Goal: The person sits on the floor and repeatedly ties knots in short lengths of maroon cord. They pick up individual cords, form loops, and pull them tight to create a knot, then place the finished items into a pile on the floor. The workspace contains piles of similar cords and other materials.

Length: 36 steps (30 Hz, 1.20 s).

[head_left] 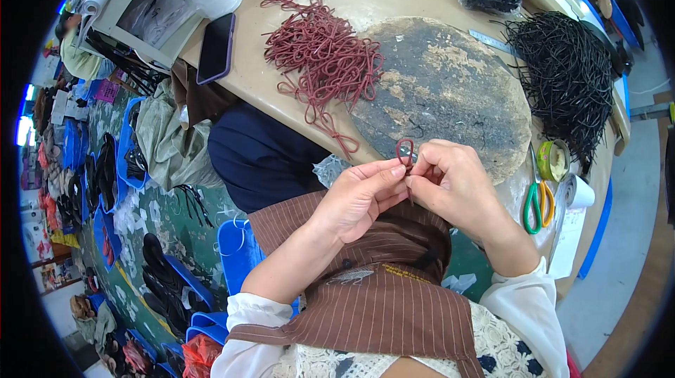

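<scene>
Over my lap, just off the table's near edge, both hands pinch one dark red cord. A small loop of it stands up above my fingertips, and an end hangs below them. My left hand is closed on the cord between thumb and forefinger. Close against it, my right hand also pinches the cord, its fingers curled so that part of the cord is hidden. Beyond my hands lies a tangled pile of dark red cord bows, with a single bow trailing toward the table edge.
A worn round board fills the table's middle. Black cords heap at the right, near scissors, a tape roll and a steel ruler. A phone lies at the left edge. Blue bins stand on the floor.
</scene>
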Tool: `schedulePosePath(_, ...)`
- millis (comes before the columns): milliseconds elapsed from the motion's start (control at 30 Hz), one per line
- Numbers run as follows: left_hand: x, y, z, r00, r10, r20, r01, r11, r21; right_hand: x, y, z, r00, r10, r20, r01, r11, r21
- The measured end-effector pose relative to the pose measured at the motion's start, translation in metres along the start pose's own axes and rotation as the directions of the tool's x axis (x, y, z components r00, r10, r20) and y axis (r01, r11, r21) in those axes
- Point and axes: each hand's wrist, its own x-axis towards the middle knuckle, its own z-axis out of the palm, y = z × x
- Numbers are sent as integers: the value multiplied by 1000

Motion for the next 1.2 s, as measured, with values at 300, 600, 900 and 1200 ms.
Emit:
schedulePosePath(300, 10, -2, -1, 990, 134, 47, -139, 981, 138, 4, -1, 9, 991, -75, -111, 71, 997, -37)
schedulePosePath(600, 1, -8, 1, 975, 52, 214, -39, 997, -61, 4, -10, -13, 968, -246, 52, 251, 961, -118)
schedulePosePath(900, -1, 1, 9, 977, 143, 159, -131, 988, -85, -3, -4, -8, 971, -195, -136, 184, 979, -89)
schedulePosePath(1200, 7, -1, 11, 926, 373, 47, -373, 893, 254, -9, 14, 8, 967, -133, -218, 155, 984, 90)
